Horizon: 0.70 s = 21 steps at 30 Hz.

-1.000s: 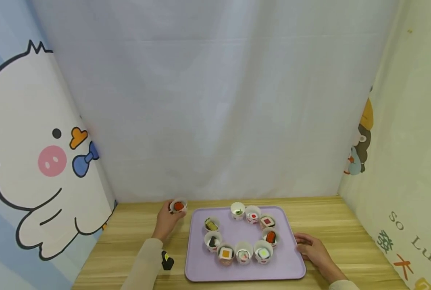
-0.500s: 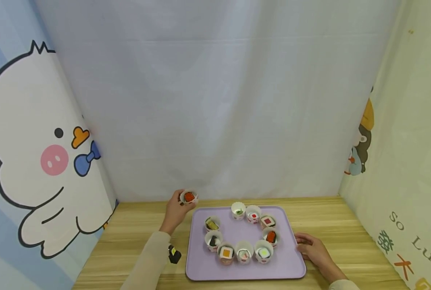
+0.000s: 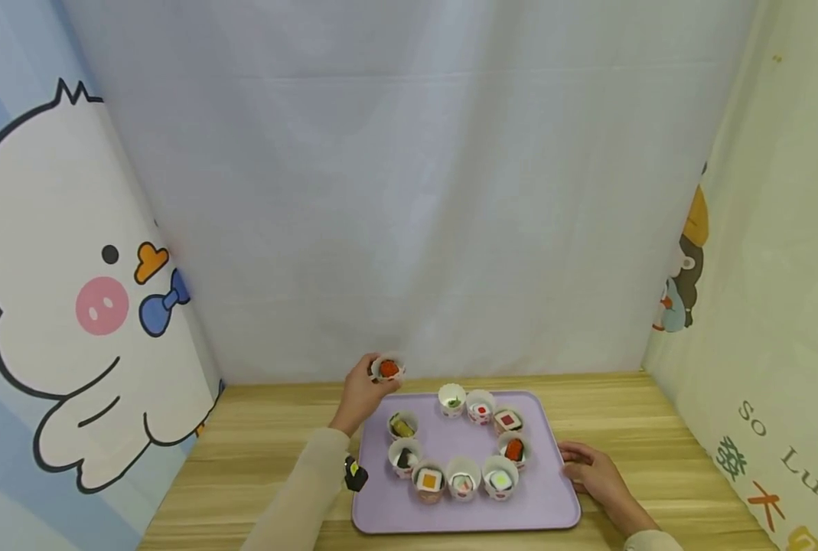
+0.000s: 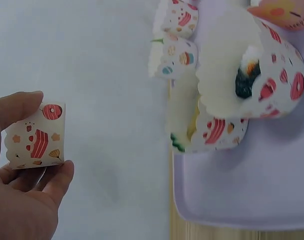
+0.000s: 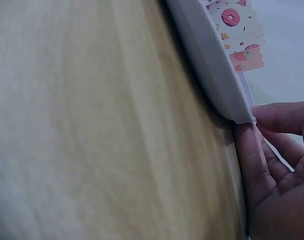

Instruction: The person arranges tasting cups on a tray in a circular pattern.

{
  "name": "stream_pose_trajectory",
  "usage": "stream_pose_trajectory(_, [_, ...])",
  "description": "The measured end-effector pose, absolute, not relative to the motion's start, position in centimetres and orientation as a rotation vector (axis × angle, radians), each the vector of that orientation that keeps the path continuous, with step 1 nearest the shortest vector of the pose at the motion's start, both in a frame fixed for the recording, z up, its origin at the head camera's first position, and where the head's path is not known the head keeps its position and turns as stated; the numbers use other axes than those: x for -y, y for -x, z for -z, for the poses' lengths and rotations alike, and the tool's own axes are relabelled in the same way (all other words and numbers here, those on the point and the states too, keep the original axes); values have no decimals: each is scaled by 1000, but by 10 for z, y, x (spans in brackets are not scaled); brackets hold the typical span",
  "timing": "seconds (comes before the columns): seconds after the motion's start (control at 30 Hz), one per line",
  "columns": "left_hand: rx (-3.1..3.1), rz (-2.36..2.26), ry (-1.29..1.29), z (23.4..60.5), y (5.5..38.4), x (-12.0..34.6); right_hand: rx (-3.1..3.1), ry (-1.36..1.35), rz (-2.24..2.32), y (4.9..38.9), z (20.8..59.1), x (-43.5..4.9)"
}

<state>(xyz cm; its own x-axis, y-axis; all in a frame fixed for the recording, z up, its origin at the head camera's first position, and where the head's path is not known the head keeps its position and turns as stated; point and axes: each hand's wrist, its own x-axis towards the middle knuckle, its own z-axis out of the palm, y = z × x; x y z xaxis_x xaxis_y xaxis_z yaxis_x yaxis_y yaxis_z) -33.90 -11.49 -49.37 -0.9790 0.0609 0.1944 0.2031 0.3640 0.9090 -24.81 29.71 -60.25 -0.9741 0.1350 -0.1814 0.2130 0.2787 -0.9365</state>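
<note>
My left hand (image 3: pixel 362 392) grips a printed paper baking cup (image 3: pixel 389 367) holding a red-topped sushi piece, raised above the back left corner of the lilac tray (image 3: pixel 464 516). In the left wrist view, thumb and fingers press the cup (image 4: pixel 39 137) from opposite sides. My right hand (image 3: pixel 596 476) is at the tray's right edge; in the right wrist view its fingertips pinch the rim (image 5: pixel 226 95). Several similar cups stand on the tray in an open ring, among them a yellow-topped one (image 3: pixel 402 427), an orange-square one (image 3: pixel 428 482) and a red-topped one (image 3: pixel 513 450).
The wood-grain table (image 3: pixel 264 428) extends on both sides of the tray. A pale curtain (image 3: pixel 409 191) rises behind the table's back edge. Printed cloth walls (image 3: pixel 780 252) stand at left and right. A small black device (image 3: pixel 356 474) sits by my left wrist.
My left hand has carried its cup rightward and slightly up, from over the table to the tray's back left corner. The right hand and the tray have stayed in place.
</note>
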Motion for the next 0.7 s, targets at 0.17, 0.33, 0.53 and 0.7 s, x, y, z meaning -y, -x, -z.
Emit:
stream_pose_trajectory(0.17, [2514, 1678, 264, 496, 339, 101, -2455, -345, 1822, 248, 604, -297])
stream_pose_trajectory(0.33, [2557, 1694, 250, 504, 341, 90, -2459, -344, 1825, 249, 605, -298])
stream_pose_trajectory(0.53, [2600, 1713, 256, 512, 344, 81, -2462, -342, 1821, 249, 605, -298])
stream_pose_trajectory(0.7, [2607, 1746, 250, 517, 344, 74, -2466, -338, 1826, 249, 606, -298])
